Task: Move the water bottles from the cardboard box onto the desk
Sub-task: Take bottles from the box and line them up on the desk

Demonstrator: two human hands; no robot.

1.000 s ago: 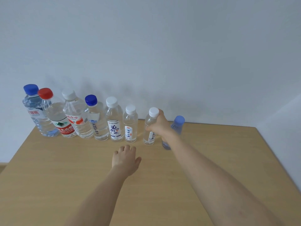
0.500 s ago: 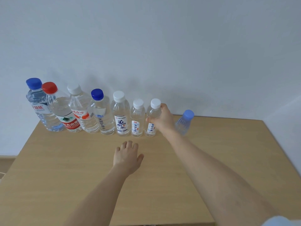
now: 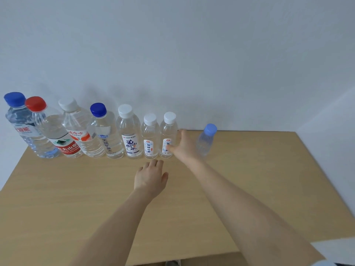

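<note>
Several clear water bottles stand in a row along the back of the wooden desk, against the wall. The rightmost in the row is a small white-capped bottle, upright next to its twin. My right hand is beside it on the right, thumb tip touching its label, fingers loose and apart. A small light-blue-capped bottle stands apart just right of that hand. My left hand rests flat on the desk, holding nothing. The cardboard box is out of view.
Larger bottles fill the left end of the row: a blue-capped one, a red-capped one, a white-capped one, a second blue-capped one. The desk's right edge meets a white wall.
My right hand set the small white-capped bottle upright into the row and slid down and right off its neck, loosening. The left hand stayed put. The view shifted slightly.
</note>
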